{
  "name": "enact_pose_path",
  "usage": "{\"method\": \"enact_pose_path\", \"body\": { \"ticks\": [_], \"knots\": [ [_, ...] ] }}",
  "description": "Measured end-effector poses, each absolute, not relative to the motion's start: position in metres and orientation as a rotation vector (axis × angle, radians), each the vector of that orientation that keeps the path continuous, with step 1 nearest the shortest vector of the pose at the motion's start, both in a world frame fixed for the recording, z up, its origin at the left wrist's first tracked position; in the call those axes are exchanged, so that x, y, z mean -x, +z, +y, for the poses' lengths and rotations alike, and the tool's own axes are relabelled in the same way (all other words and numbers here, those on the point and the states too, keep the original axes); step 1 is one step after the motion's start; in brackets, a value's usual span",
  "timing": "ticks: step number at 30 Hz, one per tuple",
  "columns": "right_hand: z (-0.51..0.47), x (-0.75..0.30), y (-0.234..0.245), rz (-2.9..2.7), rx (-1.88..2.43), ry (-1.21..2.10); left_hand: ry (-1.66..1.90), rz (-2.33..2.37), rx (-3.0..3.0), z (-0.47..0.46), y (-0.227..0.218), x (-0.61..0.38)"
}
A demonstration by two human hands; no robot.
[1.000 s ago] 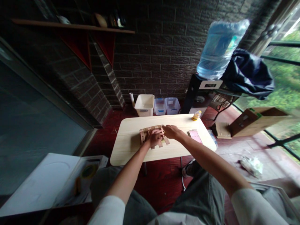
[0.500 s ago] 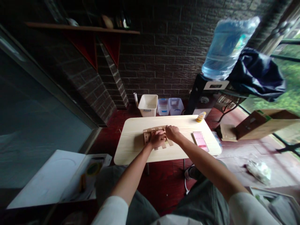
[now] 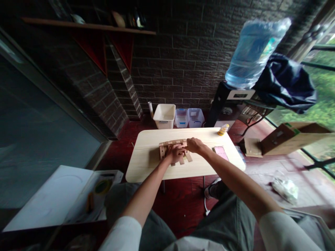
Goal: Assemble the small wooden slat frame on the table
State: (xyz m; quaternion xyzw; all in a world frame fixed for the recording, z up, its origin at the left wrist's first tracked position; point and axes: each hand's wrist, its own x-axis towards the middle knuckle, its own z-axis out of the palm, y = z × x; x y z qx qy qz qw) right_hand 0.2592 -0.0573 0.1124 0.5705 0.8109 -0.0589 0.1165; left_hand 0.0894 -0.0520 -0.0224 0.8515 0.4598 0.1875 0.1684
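Note:
On the pale table (image 3: 146, 169) lies a small slatted wooden frame (image 3: 162, 151), light brown, with strips sticking out at its near side and small dark holes in its left end piece. My left hand (image 3: 175, 153) lies over its middle, fingers bent and pressed on the wood, covering much of it. At the frame's right end is my right hand (image 3: 195, 145), closed in a fist-like pinch close to the left fingertips. What sits inside that pinch is too small and hidden to name.
A pink-screened phone (image 3: 220, 152) lies right of my right forearm. A small yellow-and-clear bottle (image 3: 223, 130) stands at the table's far right corner. Plastic bins (image 3: 164, 120) stand behind the table, near a water dispenser (image 3: 221, 101). An open white case (image 3: 54, 198) is at lower left.
The view has shifted slightly. My right hand has turned a little at the frame's right end, and its forearm now covers more of the phone. Both hands stay at the frame.

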Motion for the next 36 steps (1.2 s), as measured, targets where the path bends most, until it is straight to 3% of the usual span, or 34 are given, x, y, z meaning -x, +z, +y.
{"method": "enact_pose_path", "body": {
  "ticks": [5, 13, 20, 29, 36],
  "knots": [
    [-0.063, -0.270, 0.119, 2.492, -1.473, -0.215, 0.548, 1.306, -2.440, -0.051, -0.027, -0.089],
    [-0.060, -0.265, 0.110, 2.359, -1.678, -0.139, 0.535, 1.301, -2.448, -0.048, -0.032, -0.088],
    [-0.069, -0.267, 0.111, 2.533, -1.489, -0.164, 0.512, 1.300, -2.452, -0.050, -0.027, -0.088],
    [-0.069, -0.267, 0.107, 2.362, -1.780, -0.105, 0.531, 1.313, -2.396, -0.054, -0.024, -0.087],
    [-0.067, -0.274, 0.124, 2.479, -1.455, -0.224, 0.513, 1.305, -2.406, -0.057, -0.019, -0.089]
  ]
}}
